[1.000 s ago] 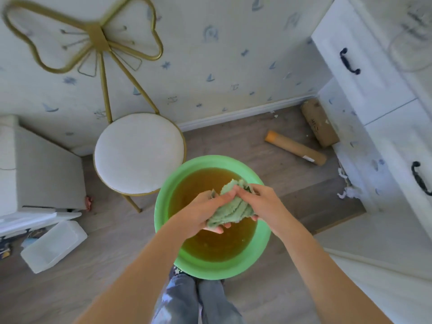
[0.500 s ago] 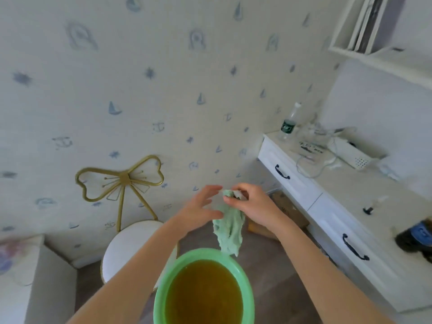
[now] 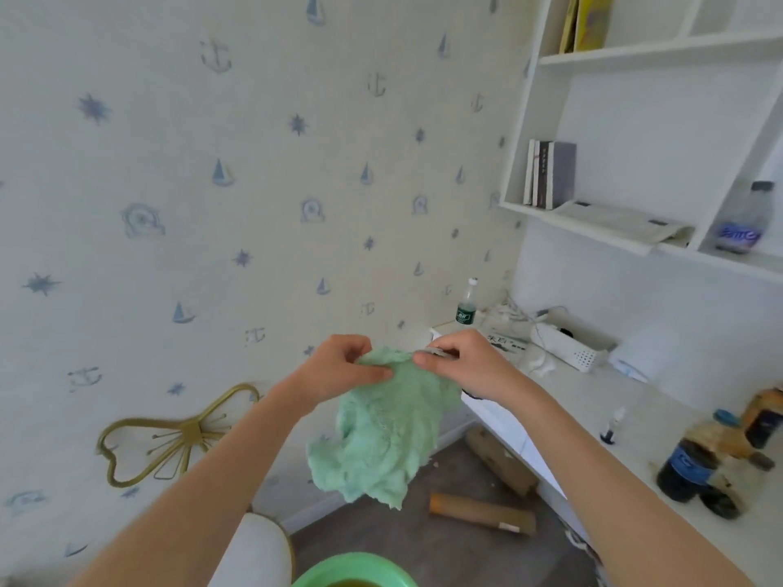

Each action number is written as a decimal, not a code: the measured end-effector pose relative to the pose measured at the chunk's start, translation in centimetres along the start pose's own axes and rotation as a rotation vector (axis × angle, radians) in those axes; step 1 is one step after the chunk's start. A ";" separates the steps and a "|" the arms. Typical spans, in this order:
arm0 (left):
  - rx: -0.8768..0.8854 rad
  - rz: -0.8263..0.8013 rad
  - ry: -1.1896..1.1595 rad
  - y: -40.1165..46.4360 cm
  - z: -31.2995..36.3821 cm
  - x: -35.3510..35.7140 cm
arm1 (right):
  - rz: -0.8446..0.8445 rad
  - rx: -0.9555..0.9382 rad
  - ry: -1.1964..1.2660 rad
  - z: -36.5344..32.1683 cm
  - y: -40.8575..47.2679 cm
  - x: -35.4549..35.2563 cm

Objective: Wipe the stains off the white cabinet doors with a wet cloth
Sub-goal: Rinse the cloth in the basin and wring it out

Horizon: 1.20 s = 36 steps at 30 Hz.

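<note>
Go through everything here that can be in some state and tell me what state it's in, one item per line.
green cloth: unfolded, hanging in the air, pinched at its top edge by both hands
left hand: pinching the cloth
right hand: pinching the cloth
green basin: on the floor, holds brownish water
green-label bottle: upright, capped
dark soda bottle: upright on the desk, capped
shelf books: standing upright

left hand (image 3: 339, 370) and right hand (image 3: 462, 366) pinching green cloth (image 3: 381, 430), above green basin (image 3: 356, 571)
</note>
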<state>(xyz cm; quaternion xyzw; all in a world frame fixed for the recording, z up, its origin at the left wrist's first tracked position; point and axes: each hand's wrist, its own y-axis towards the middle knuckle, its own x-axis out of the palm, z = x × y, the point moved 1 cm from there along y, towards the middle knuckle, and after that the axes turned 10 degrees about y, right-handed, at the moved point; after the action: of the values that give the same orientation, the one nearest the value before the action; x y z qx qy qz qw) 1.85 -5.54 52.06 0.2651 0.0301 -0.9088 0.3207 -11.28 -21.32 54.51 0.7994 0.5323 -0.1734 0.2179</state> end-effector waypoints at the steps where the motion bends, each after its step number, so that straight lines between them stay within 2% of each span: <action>1: 0.019 -0.005 -0.013 0.0 0.3 -0.1 | 0.003 -0.010 0.002 -0.3 -0.1 -0.4; 4: 0.022 -0.030 0.010 -0.1 1.0 -0.5 | 0.024 -0.041 0.019 -0.5 -0.1 -1.6; 7: 0.027 -0.052 0.164 0.1 0.9 -0.9 | 0.045 -0.028 0.041 -0.1 -0.2 -2.5; 12: -0.012 -0.046 0.351 0.7 0.8 -1.3 | -0.092 -0.049 -0.067 -0.4 -0.8 -3.5; 16: -0.071 -0.146 0.452 0.4 -0.3 -2.2 | -0.051 -0.012 -0.089 0.1 -0.7 -4.3; 20: -0.169 -0.109 0.444 -0.2 0.5 -2.0 | 0.085 0.079 -0.124 1.0 -0.5 -3.1; 24: -0.238 0.039 0.383 0.1 1.4 -0.2 | 0.201 0.152 -0.198 1.0 -0.3 0.8; 28: -0.240 0.108 0.327 0.2 2.5 2.1 | 0.207 0.206 -0.055 0.3 -0.1 4.1; 36: -0.218 0.067 0.206 -1.0 3.4 1.4 | 0.206 0.326 0.290 -0.6 0.3 4.6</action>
<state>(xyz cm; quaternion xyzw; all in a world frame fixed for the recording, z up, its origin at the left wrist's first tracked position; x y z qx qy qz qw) -1.26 -6.33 54.16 0.3216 0.1524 -0.8569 0.3728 -9.28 -17.57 52.70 0.8907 0.4386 -0.1174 0.0236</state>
